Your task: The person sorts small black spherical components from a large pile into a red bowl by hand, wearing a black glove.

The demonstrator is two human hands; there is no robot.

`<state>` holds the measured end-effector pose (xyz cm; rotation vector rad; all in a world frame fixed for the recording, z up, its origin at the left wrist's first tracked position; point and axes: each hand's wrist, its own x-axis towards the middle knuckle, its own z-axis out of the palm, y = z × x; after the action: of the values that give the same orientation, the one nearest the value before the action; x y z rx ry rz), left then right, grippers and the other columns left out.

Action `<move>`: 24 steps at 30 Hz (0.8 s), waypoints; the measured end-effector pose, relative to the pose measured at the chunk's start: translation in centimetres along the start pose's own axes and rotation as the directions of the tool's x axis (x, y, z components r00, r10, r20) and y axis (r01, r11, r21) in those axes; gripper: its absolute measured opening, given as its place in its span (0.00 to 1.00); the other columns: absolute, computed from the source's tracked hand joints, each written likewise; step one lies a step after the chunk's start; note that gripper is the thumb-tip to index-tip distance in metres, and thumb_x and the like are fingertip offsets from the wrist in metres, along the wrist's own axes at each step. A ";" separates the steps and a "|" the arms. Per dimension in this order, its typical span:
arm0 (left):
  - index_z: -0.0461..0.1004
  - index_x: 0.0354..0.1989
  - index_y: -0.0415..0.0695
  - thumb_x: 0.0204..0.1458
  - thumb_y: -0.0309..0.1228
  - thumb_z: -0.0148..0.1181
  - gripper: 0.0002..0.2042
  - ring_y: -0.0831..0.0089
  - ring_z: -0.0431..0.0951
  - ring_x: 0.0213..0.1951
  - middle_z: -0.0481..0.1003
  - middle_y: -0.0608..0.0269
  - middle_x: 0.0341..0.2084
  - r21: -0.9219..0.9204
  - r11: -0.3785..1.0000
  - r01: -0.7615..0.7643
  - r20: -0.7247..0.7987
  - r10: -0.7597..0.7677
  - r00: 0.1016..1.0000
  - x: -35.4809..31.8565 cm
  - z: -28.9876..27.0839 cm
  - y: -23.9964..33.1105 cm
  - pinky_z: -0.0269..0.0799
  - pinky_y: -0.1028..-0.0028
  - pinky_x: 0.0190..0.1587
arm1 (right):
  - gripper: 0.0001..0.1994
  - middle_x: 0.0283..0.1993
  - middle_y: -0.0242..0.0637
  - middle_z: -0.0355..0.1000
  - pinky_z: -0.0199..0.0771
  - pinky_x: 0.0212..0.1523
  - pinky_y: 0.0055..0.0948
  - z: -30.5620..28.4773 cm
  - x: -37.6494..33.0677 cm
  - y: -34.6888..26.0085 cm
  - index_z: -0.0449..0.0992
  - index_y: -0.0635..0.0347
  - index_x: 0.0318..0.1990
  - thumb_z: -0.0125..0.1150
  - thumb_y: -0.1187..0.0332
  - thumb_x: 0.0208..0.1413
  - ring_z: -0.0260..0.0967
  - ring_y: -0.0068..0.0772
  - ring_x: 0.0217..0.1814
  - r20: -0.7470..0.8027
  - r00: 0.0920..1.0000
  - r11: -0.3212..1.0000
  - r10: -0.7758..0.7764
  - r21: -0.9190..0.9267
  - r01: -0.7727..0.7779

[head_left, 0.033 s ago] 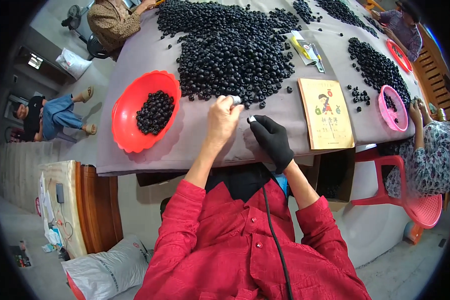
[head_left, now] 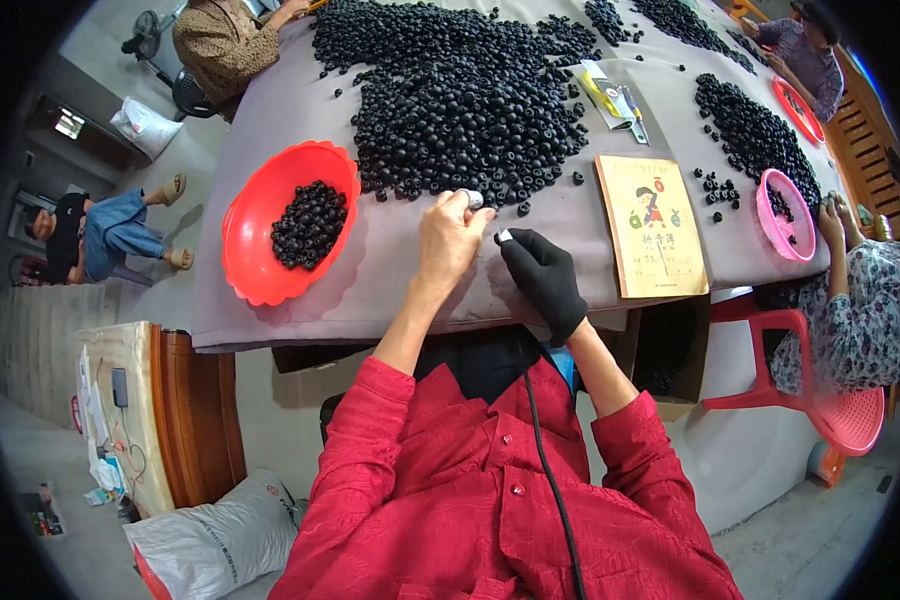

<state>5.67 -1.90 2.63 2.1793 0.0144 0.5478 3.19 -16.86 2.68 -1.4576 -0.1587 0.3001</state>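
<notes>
A wide pile of small black beads (head_left: 460, 120), some showing pale holes, lies on the grey tablecloth. At its near edge my bare left hand (head_left: 450, 240) is closed in a pinch, a whitish wrap on one finger. Beside it, to the right, my right hand (head_left: 545, 285) wears a black glove with a white tip and is also closed. The fingertips of both hands almost meet; whatever they hold is too small to make out. Left of my hands stands a red scalloped bowl (head_left: 245, 235) with black beads heaped in it.
A yellow exercise book (head_left: 655, 230) lies right of my hands, with a yellow-and-white packet (head_left: 608, 95) beyond it. Farther right are another bead pile (head_left: 750, 125) and a pink basket (head_left: 785, 243) near a seated person's hands (head_left: 838, 222). Other people sit around the table.
My left fingertips have shifted very slightly right, toward the gloved hand. Otherwise the scene looks the same.
</notes>
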 end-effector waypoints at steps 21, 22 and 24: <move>0.70 0.38 0.38 0.53 0.26 0.53 0.07 0.76 0.75 0.21 0.74 0.60 0.29 -0.770 0.431 0.470 0.379 -0.284 0.881 -3.5 -1.3 -1.2 0.71 0.80 0.20 | 0.14 0.36 0.30 0.72 0.66 0.39 0.20 -0.2 0.2 0.3 0.72 0.66 0.43 0.56 0.65 0.53 0.65 0.17 0.37 0.000 0.999 0.999 -0.042 -0.030 0.042; 0.70 0.39 0.38 0.53 0.26 0.53 0.07 0.76 0.75 0.22 0.74 0.60 0.28 -0.787 0.391 0.477 0.406 -0.255 0.878 -3.8 -1.4 -1.8 0.72 0.81 0.21 | 0.15 0.37 0.31 0.72 0.66 0.40 0.20 -0.1 0.1 0.3 0.71 0.66 0.43 0.56 0.65 0.52 0.65 0.18 0.38 0.046 0.990 0.989 -0.131 -0.064 0.134; 0.71 0.39 0.39 0.53 0.26 0.53 0.07 0.76 0.74 0.23 0.74 0.60 0.29 -0.817 0.355 0.455 0.395 -0.231 0.889 -4.4 -1.3 -2.8 0.71 0.81 0.22 | 0.15 0.38 0.32 0.72 0.66 0.41 0.21 0.3 -0.1 -0.2 0.71 0.66 0.44 0.56 0.65 0.52 0.65 0.18 0.39 0.091 0.988 0.988 -0.124 -0.078 0.132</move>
<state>1.67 -0.09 -0.47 1.0652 0.0552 -0.0023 3.02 -16.65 2.89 -1.5110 -0.3368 0.2539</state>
